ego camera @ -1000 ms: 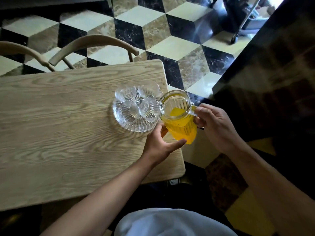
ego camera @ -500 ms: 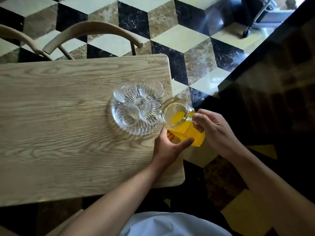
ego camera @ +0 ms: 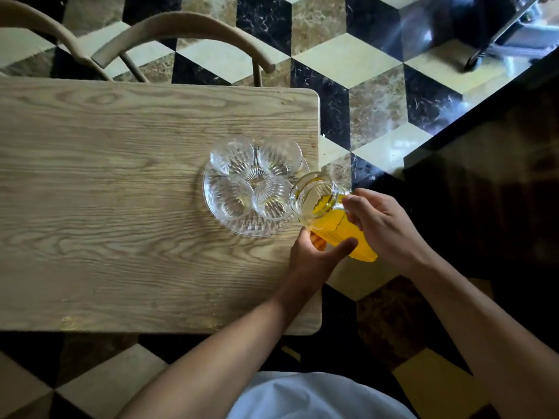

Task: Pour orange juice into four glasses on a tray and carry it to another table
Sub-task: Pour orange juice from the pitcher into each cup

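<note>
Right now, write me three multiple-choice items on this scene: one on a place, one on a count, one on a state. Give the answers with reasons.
1. Where does the tray stand on the wooden table?
A. near the table's right end
B. at its left end
C. on a chair

2. How many glasses stand on the tray?
A. two
B. four
C. six

3. How is the jug of orange juice held?
A. upright on the table
B. lying on the floor
C. tilted, its mouth toward the tray

Answers:
1 A: the tray sits close to the table's right edge.
2 B: four clear glasses show, all without juice.
3 C: the right hand holds the jug up by its mouth end, the left hand grips its lower body, and its mouth leans toward the nearest glass.
</note>
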A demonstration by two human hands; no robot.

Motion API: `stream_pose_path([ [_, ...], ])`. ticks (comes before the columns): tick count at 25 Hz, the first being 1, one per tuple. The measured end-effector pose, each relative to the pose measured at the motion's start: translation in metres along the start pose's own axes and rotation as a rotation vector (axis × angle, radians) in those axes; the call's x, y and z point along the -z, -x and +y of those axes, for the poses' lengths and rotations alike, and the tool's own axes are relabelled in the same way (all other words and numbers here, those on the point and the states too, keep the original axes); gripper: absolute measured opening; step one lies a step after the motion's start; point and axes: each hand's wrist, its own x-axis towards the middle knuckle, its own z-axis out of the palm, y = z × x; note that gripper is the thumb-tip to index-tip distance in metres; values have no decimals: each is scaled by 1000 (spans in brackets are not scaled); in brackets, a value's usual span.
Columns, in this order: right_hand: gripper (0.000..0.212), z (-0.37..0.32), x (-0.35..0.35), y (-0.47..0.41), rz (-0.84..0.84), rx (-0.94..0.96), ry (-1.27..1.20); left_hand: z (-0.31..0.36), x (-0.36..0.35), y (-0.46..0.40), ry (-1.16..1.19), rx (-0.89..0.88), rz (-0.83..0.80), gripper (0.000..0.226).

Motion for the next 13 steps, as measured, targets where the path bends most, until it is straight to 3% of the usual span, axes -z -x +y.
stream_pose_path([
  [5,38,-6,-3,-9,-11,-15,91,4,-5,0,80,50,-8,90],
  [10,41,-13,-6,-16,-14,-52,140,20,-6,7,119,78,-33,50],
  [13,40,-17,-9,-19,-16,-72,180,24,-7,9,165,91,-63,45],
])
